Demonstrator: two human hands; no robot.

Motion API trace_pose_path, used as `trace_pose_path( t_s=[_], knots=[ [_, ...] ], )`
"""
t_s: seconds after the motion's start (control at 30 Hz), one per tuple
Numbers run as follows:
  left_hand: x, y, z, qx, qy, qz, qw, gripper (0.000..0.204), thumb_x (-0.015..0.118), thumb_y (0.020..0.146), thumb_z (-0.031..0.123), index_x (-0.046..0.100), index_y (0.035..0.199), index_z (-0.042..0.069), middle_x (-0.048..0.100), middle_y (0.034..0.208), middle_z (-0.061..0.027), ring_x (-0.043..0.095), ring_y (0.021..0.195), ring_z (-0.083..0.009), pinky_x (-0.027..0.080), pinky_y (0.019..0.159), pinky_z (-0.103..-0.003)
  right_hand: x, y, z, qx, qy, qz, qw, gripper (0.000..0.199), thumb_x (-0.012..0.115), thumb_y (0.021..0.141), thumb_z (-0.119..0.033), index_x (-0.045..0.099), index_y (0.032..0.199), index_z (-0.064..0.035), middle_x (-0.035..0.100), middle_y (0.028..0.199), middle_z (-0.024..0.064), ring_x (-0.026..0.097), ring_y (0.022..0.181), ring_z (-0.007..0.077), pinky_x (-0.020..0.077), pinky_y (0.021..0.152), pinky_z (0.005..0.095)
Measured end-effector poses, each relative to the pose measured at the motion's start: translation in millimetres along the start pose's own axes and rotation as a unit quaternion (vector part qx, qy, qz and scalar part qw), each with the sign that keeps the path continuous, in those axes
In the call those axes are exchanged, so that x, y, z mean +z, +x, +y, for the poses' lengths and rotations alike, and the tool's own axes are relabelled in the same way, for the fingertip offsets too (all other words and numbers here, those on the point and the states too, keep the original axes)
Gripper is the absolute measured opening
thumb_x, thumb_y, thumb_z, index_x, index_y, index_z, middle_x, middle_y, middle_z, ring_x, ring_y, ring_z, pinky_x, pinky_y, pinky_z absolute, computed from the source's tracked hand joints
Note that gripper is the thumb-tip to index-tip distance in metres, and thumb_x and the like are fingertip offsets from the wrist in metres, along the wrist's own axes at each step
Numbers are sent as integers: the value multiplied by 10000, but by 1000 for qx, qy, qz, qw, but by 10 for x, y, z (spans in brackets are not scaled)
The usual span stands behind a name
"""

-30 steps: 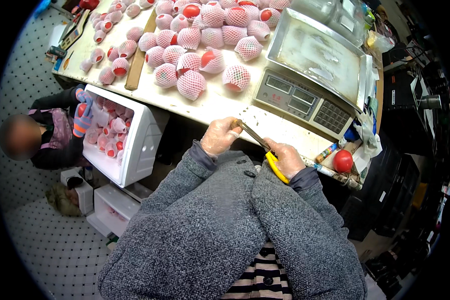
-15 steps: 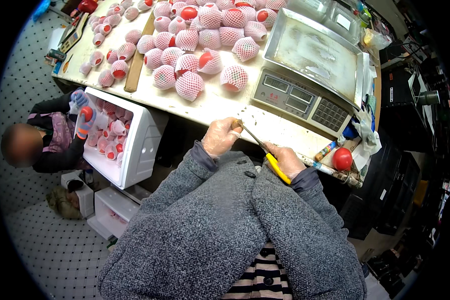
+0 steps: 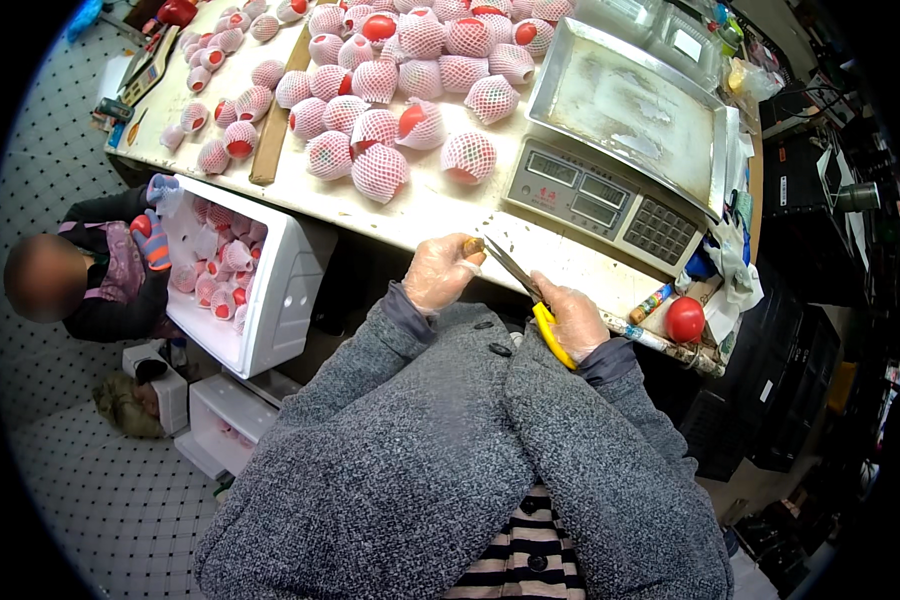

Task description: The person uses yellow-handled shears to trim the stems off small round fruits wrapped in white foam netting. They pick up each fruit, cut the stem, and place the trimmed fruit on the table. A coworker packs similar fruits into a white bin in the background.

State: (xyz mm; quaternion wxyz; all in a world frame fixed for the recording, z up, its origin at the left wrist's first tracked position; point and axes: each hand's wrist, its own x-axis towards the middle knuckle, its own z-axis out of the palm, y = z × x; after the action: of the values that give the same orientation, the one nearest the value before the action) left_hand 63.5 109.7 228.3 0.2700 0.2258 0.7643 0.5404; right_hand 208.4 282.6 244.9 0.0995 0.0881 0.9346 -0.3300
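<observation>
Your right grip [image 3: 570, 320] holds yellow-handled scissors [image 3: 543, 318] at the near edge of the bench [image 3: 432, 217]; your left grip [image 3: 440, 273] pinches a small brownish piece [image 3: 472, 246]. A slip could nick that hand, since the blades [image 3: 510, 266] point toward it.

Your coat [image 3: 390, 430] is mottled grey, your shirt [image 3: 520, 550] striped black and beige at the lower centre. Your scissors [image 3: 544, 322] have yellow handles and dark grey blades; the small piece [image 3: 472, 245] at mid-frame is yellowish brown. Pink-and-white netting [image 3: 381, 174] wraps red fruits [image 3: 412, 119] across the top. The floor [image 3: 80, 430] at left is pale, dotted black.
</observation>
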Motion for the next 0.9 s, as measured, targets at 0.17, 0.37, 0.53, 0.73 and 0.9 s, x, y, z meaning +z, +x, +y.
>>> trace_pose_path(
  t_s=[0.17,0.37,0.53,0.73,0.9],
  knots=[
    [5,2,-46,10,-22,3,1000,238,595,807,114,610,953,-74,634,727,-143,581,662,-145,473,637,-273,-81,6,-108,19,0,0,1000,458,576,785,-57,490,1234,-52,608,951,211,593,876,351,478,749,390],
    [-21,0,59,26,34,-6,999,176,582,828,70,602,943,-61,572,698,-9,473,643,-52,408,574,-214,68,-18,74,29,178,-41,983,469,589,790,-54,479,1245,-52,609,931,209,595,867,348,479,757,392],
    [37,25,-13,19,-38,13,999,181,590,824,68,607,947,-63,579,712,-8,477,652,-50,411,591,-204,25,18,0,-8,25,30,999,447,585,810,-79,487,1246,-60,609,895,206,598,836,347,479,755,388],
    [-18,13,42,12,-10,-24,1000,196,574,838,85,606,964,-61,571,741,9,462,652,-44,400,590,-198,-35,21,16,38,85,-51,994,449,596,798,-73,496,1236,-44,613,913,195,604,844,317,476,765,350],
    [-13,43,-83,4,-83,-45,996,196,567,846,93,605,966,-57,516,712,40,401,609,-30,344,543,-185,-107,8,-26,83,170,-106,976,496,622,754,-14,498,1234,-20,620,852,131,598,811,193,465,757,278]
  ],
)
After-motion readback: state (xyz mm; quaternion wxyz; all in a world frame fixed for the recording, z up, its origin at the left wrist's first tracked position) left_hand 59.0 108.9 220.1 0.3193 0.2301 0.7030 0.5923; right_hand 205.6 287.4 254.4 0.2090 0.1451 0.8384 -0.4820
